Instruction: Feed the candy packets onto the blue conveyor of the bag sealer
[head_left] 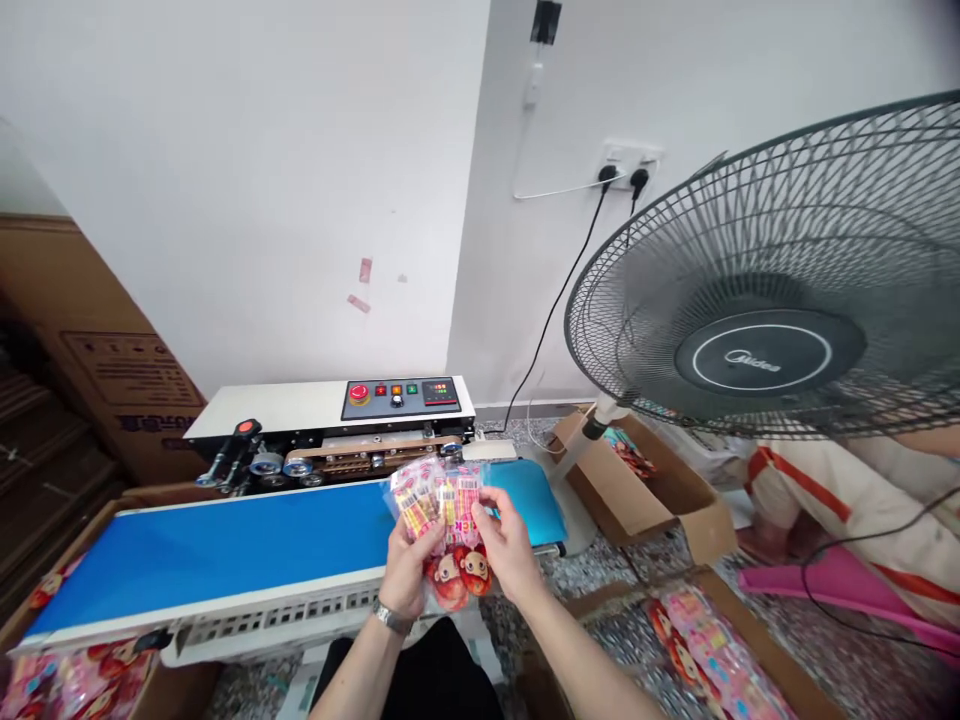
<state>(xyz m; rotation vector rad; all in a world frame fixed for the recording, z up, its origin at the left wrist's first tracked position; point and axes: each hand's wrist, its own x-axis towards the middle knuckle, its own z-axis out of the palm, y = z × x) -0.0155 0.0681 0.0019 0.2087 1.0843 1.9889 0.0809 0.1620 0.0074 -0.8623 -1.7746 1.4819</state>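
Observation:
Two pink printed plastic packets (pixel 450 500) with barcodes, coloured sticks and a red-haired cartoon figure are held side by side, slightly overlapping. My left hand (pixel 409 570) is closed on the left packet, thumb on its front. My right hand (pixel 508 548) pinches the right packet by its side edge. Both packets are over the near edge of the blue conveyor belt (pixel 262 535) of a band sealing machine. Behind the belt is the machine's white housing (pixel 277 405) with its control panel (pixel 401 397), showing lit digits, buttons and a red knob.
A large floor fan (pixel 757 330) stands at the right. Behind its pole is an open carton (pixel 637 490); a box of pink packets (pixel 712 650) lies lower right. Another carton of packets (pixel 82 680) sits under the belt's left end. A seated person's leg (pixel 825 520) shows at right.

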